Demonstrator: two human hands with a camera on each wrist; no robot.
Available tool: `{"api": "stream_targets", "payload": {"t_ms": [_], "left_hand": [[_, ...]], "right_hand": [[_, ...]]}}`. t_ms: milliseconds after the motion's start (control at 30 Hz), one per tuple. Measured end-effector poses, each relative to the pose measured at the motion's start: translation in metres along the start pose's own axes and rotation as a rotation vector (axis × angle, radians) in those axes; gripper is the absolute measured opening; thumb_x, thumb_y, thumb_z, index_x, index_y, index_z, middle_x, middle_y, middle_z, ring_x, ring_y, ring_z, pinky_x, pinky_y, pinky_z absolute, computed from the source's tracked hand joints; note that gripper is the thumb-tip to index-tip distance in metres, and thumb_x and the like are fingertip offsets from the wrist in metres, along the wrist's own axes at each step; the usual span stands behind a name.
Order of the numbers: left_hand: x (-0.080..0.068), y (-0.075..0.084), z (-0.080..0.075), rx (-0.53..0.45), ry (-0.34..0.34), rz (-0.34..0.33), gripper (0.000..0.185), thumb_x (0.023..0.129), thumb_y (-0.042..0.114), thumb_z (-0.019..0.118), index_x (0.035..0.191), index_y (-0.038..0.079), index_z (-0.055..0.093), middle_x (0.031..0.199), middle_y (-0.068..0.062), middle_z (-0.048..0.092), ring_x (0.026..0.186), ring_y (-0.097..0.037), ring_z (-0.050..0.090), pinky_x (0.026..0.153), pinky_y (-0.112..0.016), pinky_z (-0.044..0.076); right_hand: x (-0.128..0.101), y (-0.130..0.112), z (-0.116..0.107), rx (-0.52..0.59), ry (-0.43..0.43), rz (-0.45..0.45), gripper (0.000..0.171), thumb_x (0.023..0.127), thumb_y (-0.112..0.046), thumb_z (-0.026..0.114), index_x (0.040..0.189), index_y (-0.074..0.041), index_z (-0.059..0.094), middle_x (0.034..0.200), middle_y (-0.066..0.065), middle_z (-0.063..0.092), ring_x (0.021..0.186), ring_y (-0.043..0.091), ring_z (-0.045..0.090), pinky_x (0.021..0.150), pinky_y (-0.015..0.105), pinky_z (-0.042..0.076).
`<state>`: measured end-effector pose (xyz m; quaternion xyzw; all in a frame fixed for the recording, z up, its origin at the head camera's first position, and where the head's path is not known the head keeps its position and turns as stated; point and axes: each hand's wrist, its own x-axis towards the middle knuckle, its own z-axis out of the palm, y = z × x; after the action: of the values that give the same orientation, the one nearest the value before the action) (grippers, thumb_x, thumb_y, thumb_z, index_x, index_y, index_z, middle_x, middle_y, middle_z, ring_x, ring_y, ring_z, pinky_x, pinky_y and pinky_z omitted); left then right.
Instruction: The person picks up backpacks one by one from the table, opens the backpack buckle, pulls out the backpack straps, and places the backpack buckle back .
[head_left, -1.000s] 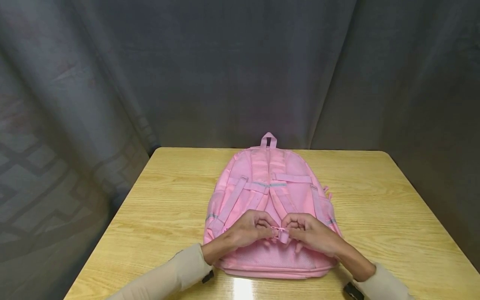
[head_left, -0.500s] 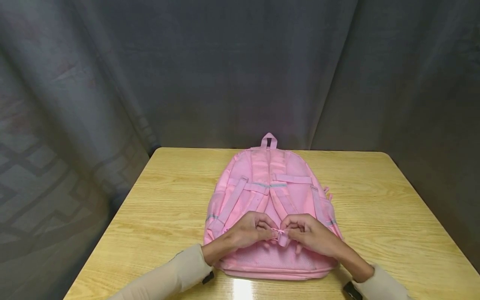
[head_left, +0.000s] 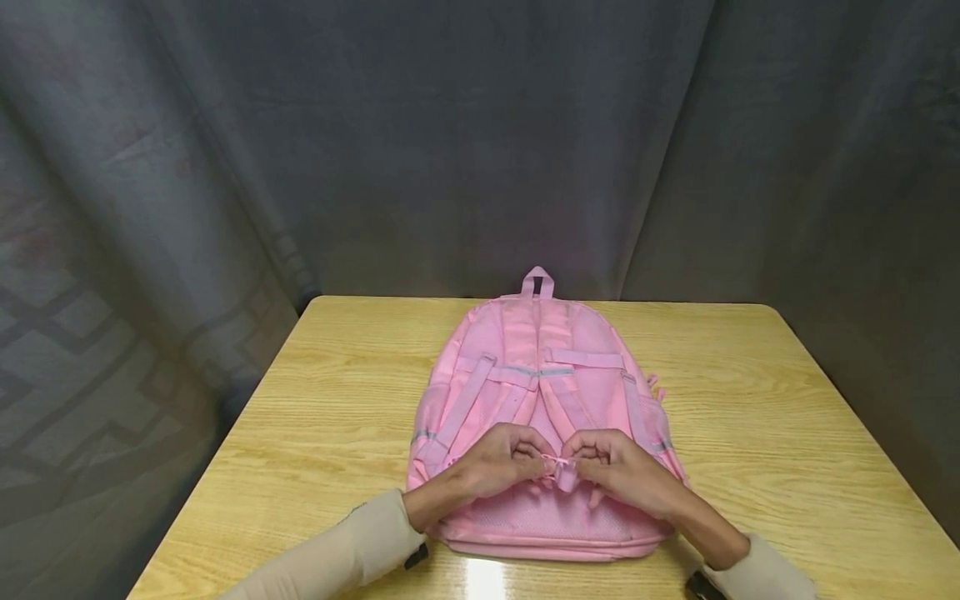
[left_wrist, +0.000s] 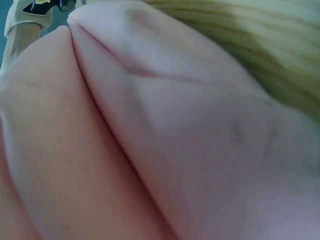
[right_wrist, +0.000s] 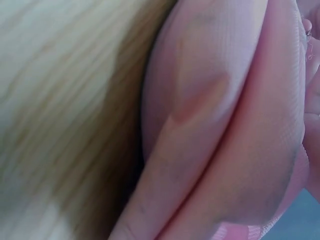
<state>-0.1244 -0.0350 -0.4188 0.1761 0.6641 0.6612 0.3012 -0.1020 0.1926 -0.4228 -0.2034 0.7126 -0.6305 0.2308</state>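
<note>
A pink backpack (head_left: 555, 521) lies on the table with its shoulder straps facing up and its top loop at the far end. Over its lower half, my two hands meet at a small pink buckle (head_left: 566, 477) with thin prong-like parts. My left hand (head_left: 498, 460) pinches its left side between thumb and curled fingers. From the right, my right hand (head_left: 626, 473) pinches the other side. Fingertips partly cover the buckle, so whether its halves are joined cannot be told. Both wrist views are blurred close-ups, with pink backpack fabric (right_wrist: 265, 165) visible in the right one.
The wooden table (head_left: 322, 400) extends on both sides of the backpack. Dark grey curtains (head_left: 480, 150) hang behind it and along the sides. Pink zip pulls (head_left: 657, 390) stick out at the backpack's right edge.
Both hands keep their pinch on the buckle and stay almost in place. The buckle's right part tilts slightly between the fingers. The backpack has not moved noticeably.
</note>
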Motion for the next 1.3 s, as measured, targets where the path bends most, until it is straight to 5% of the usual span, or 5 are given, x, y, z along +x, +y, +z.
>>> {"api": "stream_targets", "payload": {"t_ms": [300, 800, 1300], "left_hand": [[-0.0007, -0.0008, 0.0032, -0.057, 0.024, -0.028, 0.013, 0.090, -0.011, 0.057, 0.103, -0.013, 0.062, 0.083, -0.014, 0.070, 0.072, -0.017, 0.069, 0.076, -0.032, 0.062], [-0.0007, 0.0023, 0.0023, -0.090, 0.032, -0.034, 0.013, 0.091, -0.010, 0.058, 0.104, -0.013, 0.061, 0.084, -0.012, 0.069, 0.073, -0.018, 0.070, 0.077, -0.033, 0.061], [0.0002, 0.0036, 0.0040, -0.066, 0.061, -0.022, 0.016, 0.091, -0.007, 0.059, 0.105, -0.014, 0.062, 0.083, -0.010, 0.069, 0.071, -0.014, 0.068, 0.077, -0.032, 0.061]], "right_hand": [[0.0005, -0.0008, 0.0017, -0.070, 0.011, -0.043, 0.010, 0.097, -0.001, 0.056, 0.100, 0.002, 0.064, 0.088, 0.013, 0.072, 0.068, 0.019, 0.067, 0.056, 0.043, 0.060], [0.0009, -0.0032, 0.0035, -0.032, 0.082, 0.014, 0.016, 0.094, -0.003, 0.059, 0.105, 0.009, 0.062, 0.085, 0.008, 0.070, 0.070, 0.014, 0.065, 0.058, 0.031, 0.060], [-0.0011, -0.0053, 0.0018, -0.130, 0.100, -0.024, 0.012, 0.097, -0.008, 0.060, 0.102, -0.002, 0.069, 0.087, 0.010, 0.073, 0.064, 0.016, 0.066, 0.055, 0.036, 0.059]]}}
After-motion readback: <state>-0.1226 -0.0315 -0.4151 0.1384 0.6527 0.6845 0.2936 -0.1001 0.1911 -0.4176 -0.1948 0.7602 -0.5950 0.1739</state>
